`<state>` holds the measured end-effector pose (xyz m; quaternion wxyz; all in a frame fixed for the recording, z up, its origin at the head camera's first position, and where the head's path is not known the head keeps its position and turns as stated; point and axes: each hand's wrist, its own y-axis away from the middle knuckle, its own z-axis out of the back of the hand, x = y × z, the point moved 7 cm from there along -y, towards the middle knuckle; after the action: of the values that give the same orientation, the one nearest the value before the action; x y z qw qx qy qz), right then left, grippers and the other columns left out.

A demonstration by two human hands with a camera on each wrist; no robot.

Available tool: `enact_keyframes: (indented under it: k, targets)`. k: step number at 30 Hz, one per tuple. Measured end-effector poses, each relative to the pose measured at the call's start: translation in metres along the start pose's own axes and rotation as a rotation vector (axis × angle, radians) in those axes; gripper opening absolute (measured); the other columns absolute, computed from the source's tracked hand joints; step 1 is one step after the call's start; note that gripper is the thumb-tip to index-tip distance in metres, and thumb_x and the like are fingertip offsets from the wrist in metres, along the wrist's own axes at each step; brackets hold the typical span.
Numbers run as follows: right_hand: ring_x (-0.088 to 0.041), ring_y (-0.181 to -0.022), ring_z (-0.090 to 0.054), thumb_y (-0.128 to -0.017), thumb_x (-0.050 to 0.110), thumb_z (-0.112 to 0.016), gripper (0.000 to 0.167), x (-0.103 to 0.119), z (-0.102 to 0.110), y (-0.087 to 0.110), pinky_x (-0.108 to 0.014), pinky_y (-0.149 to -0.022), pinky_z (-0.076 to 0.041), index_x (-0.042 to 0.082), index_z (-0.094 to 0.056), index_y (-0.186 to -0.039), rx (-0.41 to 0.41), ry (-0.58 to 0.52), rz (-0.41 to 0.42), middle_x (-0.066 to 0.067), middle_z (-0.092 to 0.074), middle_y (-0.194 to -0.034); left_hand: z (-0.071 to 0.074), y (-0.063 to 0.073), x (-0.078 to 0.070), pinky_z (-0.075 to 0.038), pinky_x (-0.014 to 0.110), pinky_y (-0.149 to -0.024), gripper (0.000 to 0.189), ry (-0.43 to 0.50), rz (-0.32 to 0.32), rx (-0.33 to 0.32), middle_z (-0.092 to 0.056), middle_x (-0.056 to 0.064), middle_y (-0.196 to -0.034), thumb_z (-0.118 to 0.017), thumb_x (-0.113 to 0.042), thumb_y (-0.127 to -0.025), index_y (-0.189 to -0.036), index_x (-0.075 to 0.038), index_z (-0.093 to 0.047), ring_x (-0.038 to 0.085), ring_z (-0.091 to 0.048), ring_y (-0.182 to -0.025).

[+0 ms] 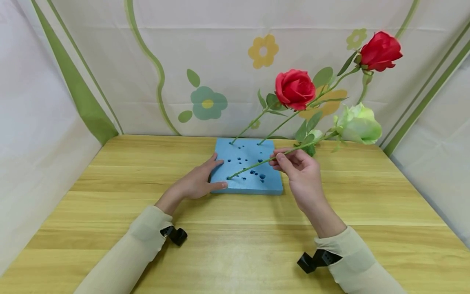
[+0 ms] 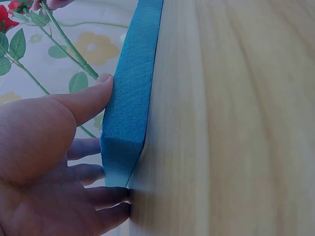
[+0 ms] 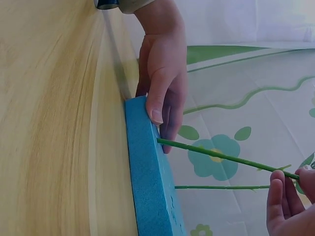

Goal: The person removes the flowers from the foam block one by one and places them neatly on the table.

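A blue foam block point(image 1: 242, 190) with several holes lies flat on the table. My left hand point(image 1: 198, 179) rests on its left edge, thumb and fingers spread and fairly straight. With thumb and fingertips, my right hand point(image 1: 302, 175) pinches the stem of a pale green-white rose point(image 1: 360, 124). That stem's lower end point(image 3: 172, 143) sits in a hole near the block's front left, and the stem leans far to the right. Two red roses, one in the middle point(image 1: 295, 89) and one farther right point(image 1: 381, 52), slant up rightward from holes along the block's back edge.
The block stands on a light wooden table point(image 1: 235, 245), toward its back edge. Behind it hangs a white curtain point(image 1: 235, 16) printed with flowers and green lines. Each sleeve carries a small black wrist camera, one left point(image 1: 176, 235) and one right point(image 1: 315, 260).
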<state>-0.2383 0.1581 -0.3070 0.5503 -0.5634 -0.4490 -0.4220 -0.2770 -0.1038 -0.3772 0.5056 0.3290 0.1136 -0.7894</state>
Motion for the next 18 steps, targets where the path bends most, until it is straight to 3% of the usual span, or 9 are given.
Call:
enact_keyframes:
  k: [13,18]
  targets:
    - [-0.016,-0.096,-0.076,-0.107,0.01,-0.062,0.028,-0.0021,0.002,-0.0009,-0.028,-0.093,-0.063,-0.013,-0.063,-0.124,-0.02,-0.047,0.012,0.001,-0.077,-0.103,-0.0004,-0.0006,0.0009,-0.02,0.058,-0.133,0.086,0.002,0.008,-0.001,0.005,0.006,-0.181,-0.066,-0.048,-0.104,-0.171,-0.017,-0.021,0.035,-0.01,-0.167]
    - [-0.015,-0.094,-0.077,-0.107,0.008,-0.062,0.022,-0.0026,0.0024,-0.0013,-0.027,-0.092,-0.063,-0.01,-0.065,-0.12,-0.029,-0.065,0.024,0.0,-0.078,-0.103,0.0,-0.0004,0.0006,-0.02,0.059,-0.133,0.086,-0.001,0.005,-0.003,0.004,0.007,-0.181,-0.066,-0.048,-0.104,-0.171,-0.016,-0.021,0.036,-0.01,-0.167]
